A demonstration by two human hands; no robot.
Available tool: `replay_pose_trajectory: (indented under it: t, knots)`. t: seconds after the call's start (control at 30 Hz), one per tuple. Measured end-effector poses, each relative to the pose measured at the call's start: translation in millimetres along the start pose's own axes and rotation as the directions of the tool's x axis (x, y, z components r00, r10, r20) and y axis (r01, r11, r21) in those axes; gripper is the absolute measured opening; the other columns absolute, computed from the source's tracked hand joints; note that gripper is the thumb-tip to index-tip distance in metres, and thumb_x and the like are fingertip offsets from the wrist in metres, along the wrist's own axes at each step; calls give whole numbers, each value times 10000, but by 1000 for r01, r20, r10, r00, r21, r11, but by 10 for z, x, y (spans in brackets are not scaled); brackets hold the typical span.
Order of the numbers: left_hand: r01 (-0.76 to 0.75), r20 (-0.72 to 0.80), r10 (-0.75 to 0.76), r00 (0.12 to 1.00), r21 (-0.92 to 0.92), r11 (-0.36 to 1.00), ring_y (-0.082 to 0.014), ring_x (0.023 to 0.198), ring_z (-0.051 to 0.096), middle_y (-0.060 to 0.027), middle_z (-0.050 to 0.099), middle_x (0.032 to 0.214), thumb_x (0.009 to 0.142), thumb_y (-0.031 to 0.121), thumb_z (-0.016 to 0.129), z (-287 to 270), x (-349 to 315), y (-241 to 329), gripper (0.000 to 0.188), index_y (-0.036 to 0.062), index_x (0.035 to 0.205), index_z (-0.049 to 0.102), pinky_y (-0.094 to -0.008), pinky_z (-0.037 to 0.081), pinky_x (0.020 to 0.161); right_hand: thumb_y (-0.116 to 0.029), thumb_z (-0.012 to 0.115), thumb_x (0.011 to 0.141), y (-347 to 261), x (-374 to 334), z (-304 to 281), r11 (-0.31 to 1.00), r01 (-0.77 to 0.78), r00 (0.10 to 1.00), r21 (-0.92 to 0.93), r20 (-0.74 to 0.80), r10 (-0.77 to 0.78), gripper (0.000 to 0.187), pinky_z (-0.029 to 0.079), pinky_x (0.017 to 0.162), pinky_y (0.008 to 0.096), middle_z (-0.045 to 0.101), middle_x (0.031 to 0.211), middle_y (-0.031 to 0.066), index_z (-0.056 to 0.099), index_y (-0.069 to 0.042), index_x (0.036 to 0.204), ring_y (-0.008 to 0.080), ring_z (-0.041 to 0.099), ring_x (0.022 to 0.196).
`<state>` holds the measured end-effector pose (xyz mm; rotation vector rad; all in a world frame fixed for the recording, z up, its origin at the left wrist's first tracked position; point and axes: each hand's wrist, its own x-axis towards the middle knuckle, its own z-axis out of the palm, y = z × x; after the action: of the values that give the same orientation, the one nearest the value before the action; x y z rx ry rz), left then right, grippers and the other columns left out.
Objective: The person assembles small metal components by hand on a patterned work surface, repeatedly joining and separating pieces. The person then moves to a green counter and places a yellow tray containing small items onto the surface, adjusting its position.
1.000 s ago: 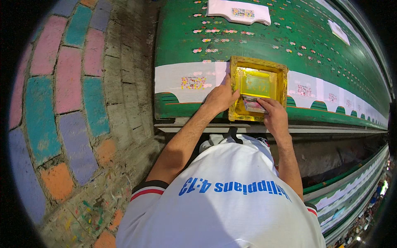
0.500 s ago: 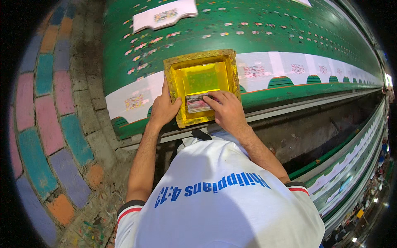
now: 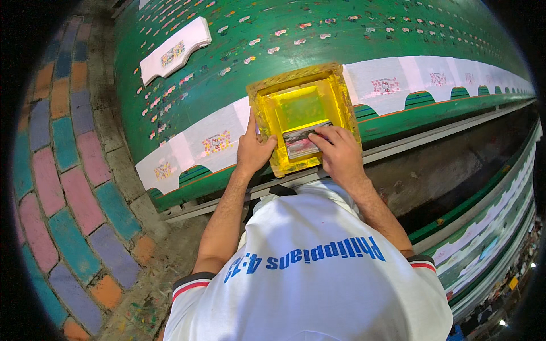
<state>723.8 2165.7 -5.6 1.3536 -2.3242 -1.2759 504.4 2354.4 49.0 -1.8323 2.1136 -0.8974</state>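
Observation:
A yellow-stained screen printing frame [image 3: 350, 105] lies on a row of white fabric pieces [image 3: 236, 116] along the near edge of the green table. My left hand [image 3: 254, 150] grips its left side, the thumb over the rim and the fingers along the outer wall. Inside, my right hand [image 3: 343, 150] is closed on a flat squeegee [image 3: 300, 145], which stands in the near half of the frame. Beyond the squeegee shows the yellow-green mesh [image 3: 301, 108]. A colourful print [image 3: 216, 142] is on the fabric left of the frame; a pinkish one [image 3: 385, 86] is to its right.
A stack of white cut fabric [image 3: 175, 51] lies farther back on the green table [image 3: 267, 23], whose top carries rows of small colour marks. A metal rail [image 3: 449, 134] edges the table. Painted paving [image 3: 79, 190] runs at left; another long table [image 3: 483, 244] stands at right.
The frame has shifted right along the row by one piece, both hands moving with it. A colourful print now shows where it lay. The squeegee stays inside, in my right hand.

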Motion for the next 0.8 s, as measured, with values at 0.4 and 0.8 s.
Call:
replay_pose_trajectory:
  t: [0.4,0.8]
  knots:
    - [-27,-32,25,999,-77,997,-205,759,807,-176,868,1138,915,160,818,90,34,-79,1079,38,1812,231,-356,633,716,-66,705,919,111,38,-13,997,75,992,-21,100,-73,450,542,1116,515,729,1355,157,744,-39,1366,362,664,1284]
    - [79,71,-81,994,26,997,-418,697,784,-214,791,787,920,310,781,-33,36,162,1157,75,1828,103,-509,637,696,-9,718,865,-14,85,28,996,33,998,-77,54,-29,449,589,1072,481,757,1301,121,784,-78,1303,349,698,1225]
